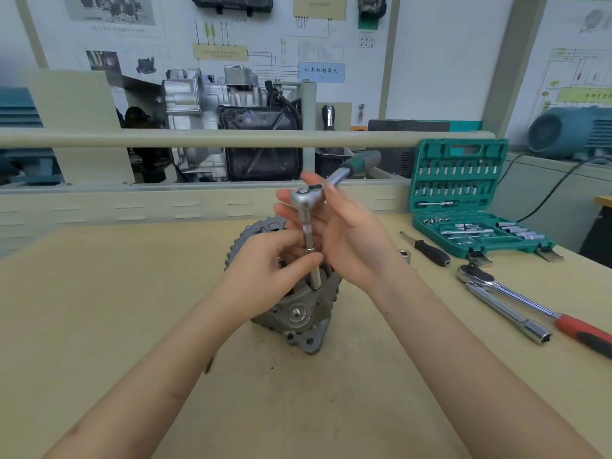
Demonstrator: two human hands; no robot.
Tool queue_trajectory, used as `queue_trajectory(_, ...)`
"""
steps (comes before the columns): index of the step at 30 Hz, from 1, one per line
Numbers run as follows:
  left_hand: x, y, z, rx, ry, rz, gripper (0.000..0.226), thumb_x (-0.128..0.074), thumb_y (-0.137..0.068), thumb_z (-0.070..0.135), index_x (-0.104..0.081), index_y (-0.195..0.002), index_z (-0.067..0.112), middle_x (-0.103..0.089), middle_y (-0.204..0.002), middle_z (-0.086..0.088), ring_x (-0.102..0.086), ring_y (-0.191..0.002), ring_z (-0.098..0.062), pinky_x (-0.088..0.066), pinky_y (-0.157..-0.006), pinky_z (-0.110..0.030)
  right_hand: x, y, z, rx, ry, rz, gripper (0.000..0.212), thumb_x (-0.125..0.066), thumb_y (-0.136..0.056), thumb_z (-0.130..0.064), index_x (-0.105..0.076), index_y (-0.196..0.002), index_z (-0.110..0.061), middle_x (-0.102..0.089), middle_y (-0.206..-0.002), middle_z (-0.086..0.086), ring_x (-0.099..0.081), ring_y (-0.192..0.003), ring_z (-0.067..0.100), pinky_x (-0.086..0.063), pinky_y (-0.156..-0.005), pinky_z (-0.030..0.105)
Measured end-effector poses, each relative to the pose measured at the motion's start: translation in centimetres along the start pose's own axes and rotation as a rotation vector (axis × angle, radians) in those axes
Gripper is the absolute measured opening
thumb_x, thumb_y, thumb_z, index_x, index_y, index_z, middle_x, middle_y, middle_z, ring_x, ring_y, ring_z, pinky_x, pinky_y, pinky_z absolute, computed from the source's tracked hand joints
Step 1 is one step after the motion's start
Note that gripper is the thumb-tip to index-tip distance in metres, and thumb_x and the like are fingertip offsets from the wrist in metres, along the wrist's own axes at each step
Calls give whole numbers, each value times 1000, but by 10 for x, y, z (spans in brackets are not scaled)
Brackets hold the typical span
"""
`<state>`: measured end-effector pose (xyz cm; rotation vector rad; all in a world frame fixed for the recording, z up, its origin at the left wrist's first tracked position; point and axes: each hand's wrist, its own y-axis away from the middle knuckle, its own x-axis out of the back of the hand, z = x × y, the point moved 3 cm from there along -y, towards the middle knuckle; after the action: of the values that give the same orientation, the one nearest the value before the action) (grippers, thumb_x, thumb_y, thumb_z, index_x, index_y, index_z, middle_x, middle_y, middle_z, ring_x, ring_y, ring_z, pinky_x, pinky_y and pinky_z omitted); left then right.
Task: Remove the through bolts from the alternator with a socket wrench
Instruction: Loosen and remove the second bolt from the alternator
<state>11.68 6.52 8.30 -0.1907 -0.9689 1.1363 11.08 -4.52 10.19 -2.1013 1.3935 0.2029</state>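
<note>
Alternator (298, 313), grey cast housing, toothed rim, upright on counter (99, 326), socket wrench (309, 226) standing in it, left hand (265, 270) fingers pinching its extension, right hand (344, 240) fingers loosely extended behind its ratchet head

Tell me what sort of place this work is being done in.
Most likely an automotive training workshop. Wiring-diagram teaching boards cover the back wall, a cutaway gearbox stands behind the workbench, and an open green socket set lies beside the alternator.
</note>
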Motion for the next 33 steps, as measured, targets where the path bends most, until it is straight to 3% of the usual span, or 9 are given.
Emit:
queue_trajectory(4, 3, 1, 1, -14, -23, 32, 17, -68, -76, 17, -61, -69, 31, -65, -65, 16, -60, -65, 3, -42, -60, -8, -1, -1, 5, -6, -35, -75, 23, -46, -81, -28, -52, -101, -19, -72, -89, 3, -68, -77, 15, -55, -66, 27)
queue_trajectory(9, 1, 4, -2, 30, -40, 128, 11, -70, -70, 29, -60, -64, 26, -60, -55, 17, -56, -58, -1, -41, -55, -10, -1, 1, 14, 59, -166, -92, 12, -54, -75, -20, -66, -78, -23, -70, -85, 3, -66, -70, 16, -55, -64, 26)
queue_trajectory(14, -4, 5, 0, 7, -22, 109, 6, -70, -74, 20, -65, -73, 22, -65, -66, 10, -59, -68, -2, -44, -63, -13, 5, -2, 11, 4, -47, -56, 28, -42, -82, -35, -56, -98, -16, -71, -80, -4, -62, -61, 7, -53, -59, 22)
queue_trajectory(18, -10, 8, 2, -28, -11, 97, 7, -68, -78, 13, -67, -78, 6, -69, -69, -3, -62, -70, -8, -46, -67, -17, 10, -3, 8, -41, -48, -68, 40, -27, -95, -36, -59, -94, -13, -67, -69, -6, -54, -48, 4, -51, -58, 18)
queue_trajectory(20, -10, 7, 3, -48, -17, 127, 17, -71, -76, 17, -65, -73, 1, -68, -64, -1, -62, -65, -6, -45, -66, -16, 9, -1, 8, -31, -67, -132, 34, -40, -86, -39, -67, -86, -18, -67, -74, -3, -56, -53, 5, -52, -59, 21)
queue_trajectory(22, -9, 7, 3, -44, -42, 161, 22, -73, -73, 21, -61, -68, 3, -65, -60, 3, -60, -61, -4, -41, -64, -12, 9, 0, 10, -14, -110, -181, 19, -54, -78, -38, -61, -86, -23, -68, -81, -1, -59, -57, 8, -51, -59, 24)
queue_trajectory(25, -9, 7, 3, -21, -35, 188, 19, -73, -72, 16, -61, -68, 3, -65, -60, 3, -60, -62, -4, -40, -63, -9, 13, 0, 12, -29, -204, -195, 25, -69, -71, -34, -56, -89, -22, -65, -86, 2, -60, -61, 14, -50, -62, 27)
queue_trajectory(29, -10, 7, 1, -7, -37, 106, 23, -68, -76, 28, -66, -76, 5, -69, -72, 1, -63, -77, -15, -44, -85, -39, 12, -1, 8, -39, -59, -149, 32, -46, -81, -39, -56, -99, -15, -70, -85, -4, -59, -58, 7, -52, -60, 24)
queue_trajectory(33, -12, 8, 2, 0, -18, 103, 16, -64, -76, 28, -63, -74, 12, -67, -66, 9, -62, -73, -11, -42, -84, -44, 13, -1, 8, -45, -52, -124, 34, -41, -83, -40, -59, -94, -13, -70, -79, -3, -57, -53, 6, -52, -58, 22)
